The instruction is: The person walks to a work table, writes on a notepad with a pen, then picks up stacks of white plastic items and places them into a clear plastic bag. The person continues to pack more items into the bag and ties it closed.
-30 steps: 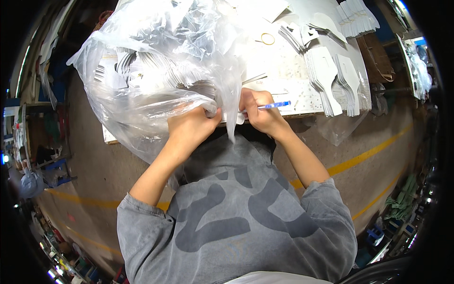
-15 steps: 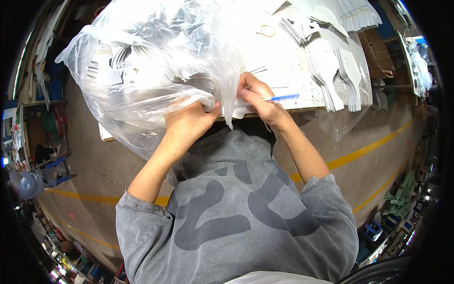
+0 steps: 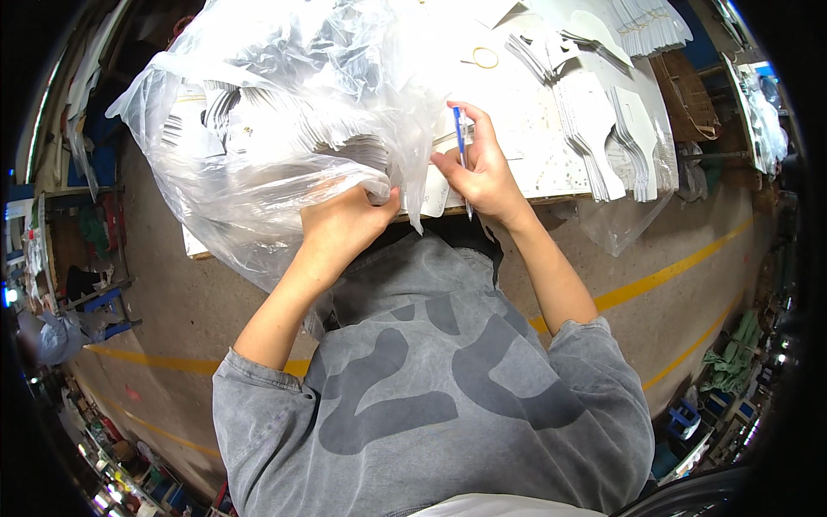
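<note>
Grey short-sleeved shirt (image 3: 413, 388), darker grey blotches

The plastic bag (image 3: 284, 129) is clear and glossy, the card pieces (image 3: 258, 121) inside white with dark edges. The pen (image 3: 463, 138) is blue and clear. A yellowish rubber band (image 3: 485, 58), I think. Grey shirt (image 3: 431, 388), darker grey blotches. Yellow floor lines (image 3: 663, 276).

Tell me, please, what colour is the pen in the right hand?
The pen is blue with a clear barrel, held in the right hand; the head view shows it.
</note>
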The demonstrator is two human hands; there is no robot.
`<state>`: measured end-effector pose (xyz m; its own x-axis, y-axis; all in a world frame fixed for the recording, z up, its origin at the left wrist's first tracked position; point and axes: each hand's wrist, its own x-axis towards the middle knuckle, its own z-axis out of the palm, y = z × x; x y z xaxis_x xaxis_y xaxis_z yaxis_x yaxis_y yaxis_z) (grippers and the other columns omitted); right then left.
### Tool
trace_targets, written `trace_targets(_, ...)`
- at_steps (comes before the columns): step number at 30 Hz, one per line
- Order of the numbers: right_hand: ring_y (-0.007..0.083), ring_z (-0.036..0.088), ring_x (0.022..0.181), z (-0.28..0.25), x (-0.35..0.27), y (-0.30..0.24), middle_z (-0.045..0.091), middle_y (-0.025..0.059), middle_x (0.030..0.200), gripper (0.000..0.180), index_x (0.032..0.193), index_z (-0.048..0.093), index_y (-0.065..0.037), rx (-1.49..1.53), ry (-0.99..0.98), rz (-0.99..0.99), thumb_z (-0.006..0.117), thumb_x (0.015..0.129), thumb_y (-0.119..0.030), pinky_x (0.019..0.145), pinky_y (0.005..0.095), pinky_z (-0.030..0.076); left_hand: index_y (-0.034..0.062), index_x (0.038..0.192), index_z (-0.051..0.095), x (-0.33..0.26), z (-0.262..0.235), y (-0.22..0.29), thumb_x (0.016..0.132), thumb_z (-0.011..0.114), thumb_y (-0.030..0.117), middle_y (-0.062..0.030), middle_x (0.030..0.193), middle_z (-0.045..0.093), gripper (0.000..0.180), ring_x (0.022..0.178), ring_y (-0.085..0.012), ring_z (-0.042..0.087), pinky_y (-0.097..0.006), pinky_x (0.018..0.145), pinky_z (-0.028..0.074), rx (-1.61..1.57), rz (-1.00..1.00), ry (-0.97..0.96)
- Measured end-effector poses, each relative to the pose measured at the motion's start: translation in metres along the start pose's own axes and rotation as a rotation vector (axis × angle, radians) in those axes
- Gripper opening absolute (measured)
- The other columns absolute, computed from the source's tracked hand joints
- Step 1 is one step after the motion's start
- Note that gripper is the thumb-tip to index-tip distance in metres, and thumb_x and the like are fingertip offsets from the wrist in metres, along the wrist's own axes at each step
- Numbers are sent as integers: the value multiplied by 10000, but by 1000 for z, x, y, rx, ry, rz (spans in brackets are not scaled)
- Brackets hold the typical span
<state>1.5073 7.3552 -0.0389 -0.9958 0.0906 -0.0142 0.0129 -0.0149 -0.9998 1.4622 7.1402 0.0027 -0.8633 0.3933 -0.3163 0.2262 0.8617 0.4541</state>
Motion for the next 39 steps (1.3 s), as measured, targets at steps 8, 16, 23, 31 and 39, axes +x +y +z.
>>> trace_targets(8, 59, 400, 450, -19, -2, 9, 547, 16, 615, 472, 830, 580, -22, 421, -50, 128, 451, 1087, -395, 412, 249, 317, 48, 945, 778, 0, -2, 2, 923, 641, 526, -160, 873, 754, 498, 859, -348, 730, -428, 767, 549, 22, -7, -23)
trace_targets(16, 78, 477, 440, -4, -11, 5, 566, 55, 630, 362, 927, 607, 19, 4, -94, -11, 478, 1095, -273, 390, 234, 423, 20, 898, 762, 2, 3, -3, 917, 654, 557, -176, 805, 737, 548, 784, -351, 725, -431, 718, 536, -20, 35, 35)
trace_targets(23, 97, 512, 460, 2, -9, 12, 615, 78, 689, 429, 845, 634, 24, -320, -86, -290, 504, 1089, -304, 440, 247, 470, 8, 877, 749, 0, 0, 0, 917, 662, 551, -173, 793, 732, 552, 771, -346, 723, -427, 714, 535, -35, 25, 20)
trace_targets(31, 97, 520, 513, -4, -14, 12, 573, 65, 647, 850, 816, 608, -20, -14, -98, -23, 103, 1077, -653, 426, 240, 439, 19, 870, 746, 1, 4, -4, 922, 659, 536, -156, 791, 732, 527, 765, -341, 720, -425, 703, 534, -23, 67, 57)
trace_targets(39, 152, 572, 524, 4, -11, 7, 591, 73, 591, 647, 702, 635, 4, -277, 3, -230, 372, 1134, -400, 523, 296, 465, 34, 899, 751, 0, 3, -3, 931, 651, 517, -146, 790, 732, 494, 779, -328, 719, -423, 720, 532, -16, 53, 43)
